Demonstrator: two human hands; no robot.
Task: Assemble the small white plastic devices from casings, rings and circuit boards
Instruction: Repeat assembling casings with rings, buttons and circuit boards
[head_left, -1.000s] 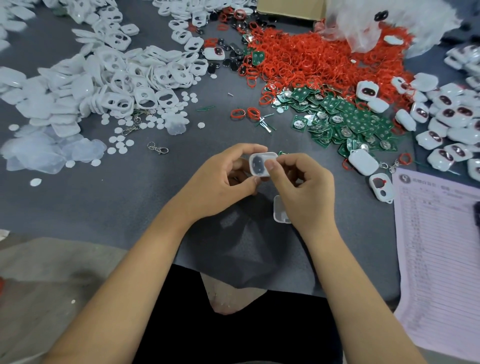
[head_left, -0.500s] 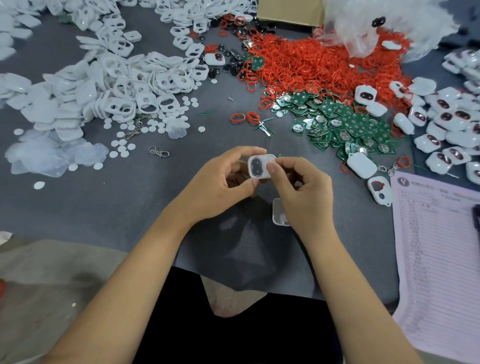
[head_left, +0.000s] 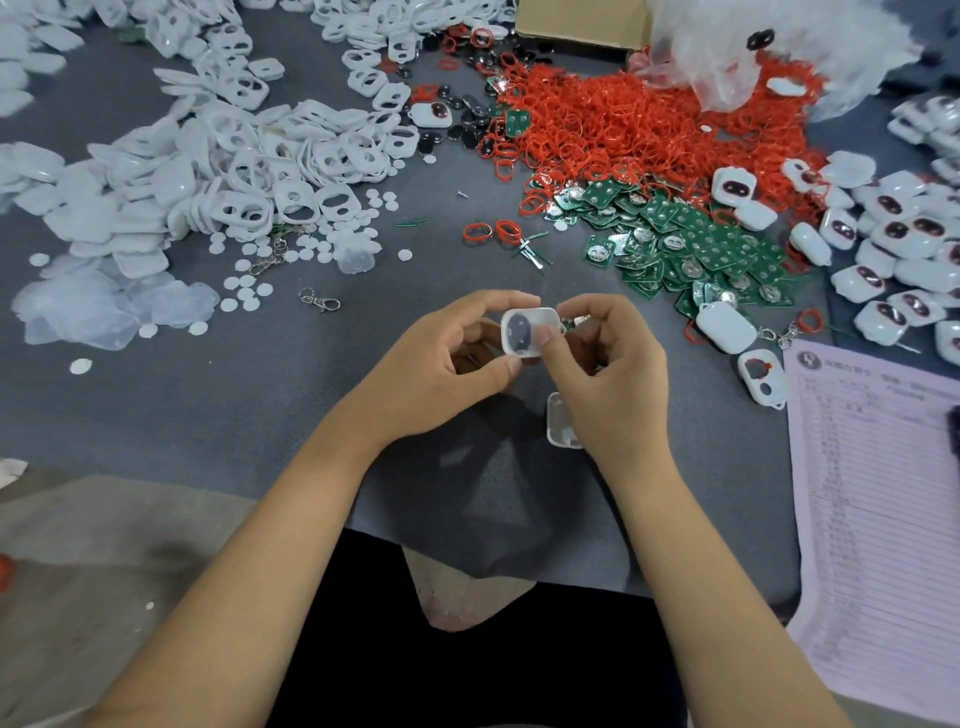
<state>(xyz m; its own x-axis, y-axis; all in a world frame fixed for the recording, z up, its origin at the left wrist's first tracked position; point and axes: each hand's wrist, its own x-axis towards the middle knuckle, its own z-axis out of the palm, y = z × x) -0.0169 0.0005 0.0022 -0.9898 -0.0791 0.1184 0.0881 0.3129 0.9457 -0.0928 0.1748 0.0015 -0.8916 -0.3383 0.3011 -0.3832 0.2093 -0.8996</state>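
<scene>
Head view looks down at two hands over a gray table. The left hand holds a small white casing by its edges, fingers curled round it, just above the table in the middle. The right hand pinches the same casing, its thumb pressing on the front edge. A dark round part shows inside the casing, so I think something is being pushed in. Another white casing half lies on the table right under the right hand, maybe the lid for later. Many finished devices sit in a pile at the far right, so lots are done. But much is left: a big heap of empty white casings on the left, a mound of red rings at the top, and green circuit boards beside them. Little white discs and a metal clip lie near the left hand. A printed paper sheet rests on the right. Nothing stands in the way of the hands.
</scene>
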